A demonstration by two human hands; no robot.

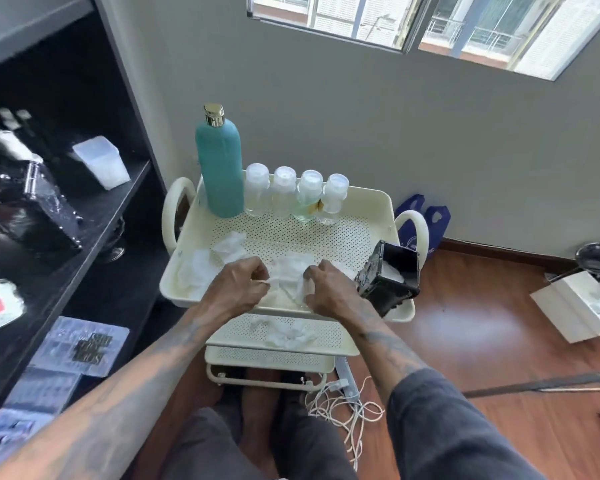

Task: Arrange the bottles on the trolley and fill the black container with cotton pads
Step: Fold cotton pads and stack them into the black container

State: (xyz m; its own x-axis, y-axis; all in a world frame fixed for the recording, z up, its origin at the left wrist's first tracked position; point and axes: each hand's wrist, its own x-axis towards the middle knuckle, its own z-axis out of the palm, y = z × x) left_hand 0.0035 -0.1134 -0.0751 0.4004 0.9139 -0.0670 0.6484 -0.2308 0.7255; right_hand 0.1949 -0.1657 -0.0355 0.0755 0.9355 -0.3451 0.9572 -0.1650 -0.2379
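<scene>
I had both hands, left (243,284) and right (329,285), pinching cotton pads (288,275) on the trolley (371,199); the bottles (293,195) stood along the back, the black container (394,271) tilted at right.

I am reaching both forearms forward over the near edge of the trolley's top tray (187,299). My left hand (238,285) is curling knuckles-up, fingertips pinching together above the tray's near middle. My right hand (329,289) is arching just beside it, toward the tray's right corner, fingers bent downward, thumb tucked.
</scene>
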